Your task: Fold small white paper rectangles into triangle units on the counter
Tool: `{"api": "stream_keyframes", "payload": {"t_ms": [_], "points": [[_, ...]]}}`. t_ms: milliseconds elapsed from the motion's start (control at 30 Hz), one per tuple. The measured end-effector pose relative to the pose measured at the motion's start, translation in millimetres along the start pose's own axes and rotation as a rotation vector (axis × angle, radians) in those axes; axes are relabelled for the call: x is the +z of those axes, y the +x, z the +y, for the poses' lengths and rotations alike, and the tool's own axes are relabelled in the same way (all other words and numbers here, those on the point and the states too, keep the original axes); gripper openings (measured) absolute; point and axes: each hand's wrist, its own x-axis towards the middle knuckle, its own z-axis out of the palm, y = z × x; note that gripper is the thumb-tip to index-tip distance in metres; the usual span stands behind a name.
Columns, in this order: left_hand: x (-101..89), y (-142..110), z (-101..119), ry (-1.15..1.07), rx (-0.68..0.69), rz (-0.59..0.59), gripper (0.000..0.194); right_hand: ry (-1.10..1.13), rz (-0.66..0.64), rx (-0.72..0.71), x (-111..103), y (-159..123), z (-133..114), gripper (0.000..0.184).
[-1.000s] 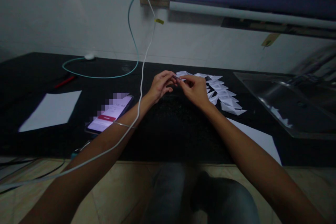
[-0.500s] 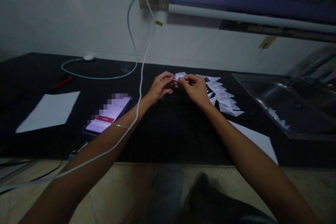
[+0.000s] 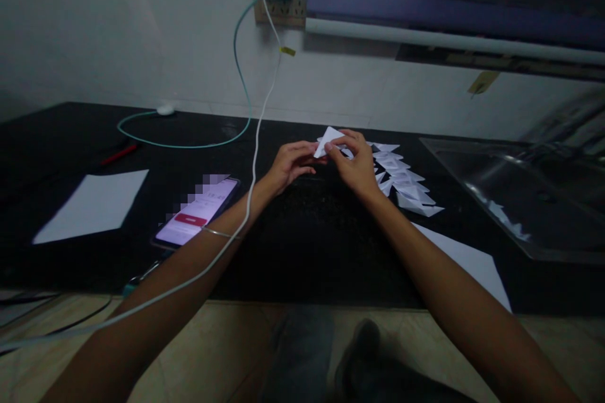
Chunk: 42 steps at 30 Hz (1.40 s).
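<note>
Folded paper (image 3: 331,137) betw. both hands, over blk counter (image 3: 302,252).
R hand (image 3: 355,160) pinches it; L hand (image 3: 289,165) half-curled at its edge, can't tell if gripping. White cable (image 3: 256,148) crosses L forearm (image 3: 137,340); phone (image 3: 201,209) beside it; R hand part-hides folded pcs (image 3: 401,176).

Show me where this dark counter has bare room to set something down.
The widest bare patch is counter between the left hand, right hand and front edge. A narrower strip separates the folded papers from the sink. Crowding: folded papers around the right hand; phone and white cable by the left forearm.
</note>
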Motion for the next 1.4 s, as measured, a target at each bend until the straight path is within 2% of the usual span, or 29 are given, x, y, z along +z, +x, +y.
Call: {"api": "stream_keyframes", "payload": {"t_ms": [200, 433, 633, 967, 1167, 1400], "points": [[2.3, 1, -7, -0.16, -0.11, -0.022, 0.024, 0.062, 0.047, 0.049, 0, -1, -7, 0.004], [4.2, 6, -17, -0.157, -0.045, 0.048, 0.027, 0.147, 0.086, 0.085, 2, -2, -10, 0.012], [2.4, 7, -22, -0.124, 0.0, 0.015, 0.034, 0.222, 0.112, 0.073, 2, -3, -11, 0.012], [5.7, 3, -12, -0.016, 0.04, -0.005, 0.03, 0.184, 0.099, 0.079, -5, -4, -19, 0.012], [6.2, 5, -13, 0.029, 0.039, -0.002, 0.035, 0.148, 0.068, 0.051, -5, -2, -15, 0.012], [6.8, 2, -9, 0.008, 0.08, -0.027, 0.025, 0.214, 0.06, 0.047, -3, 1, -10, 0.014]]}}
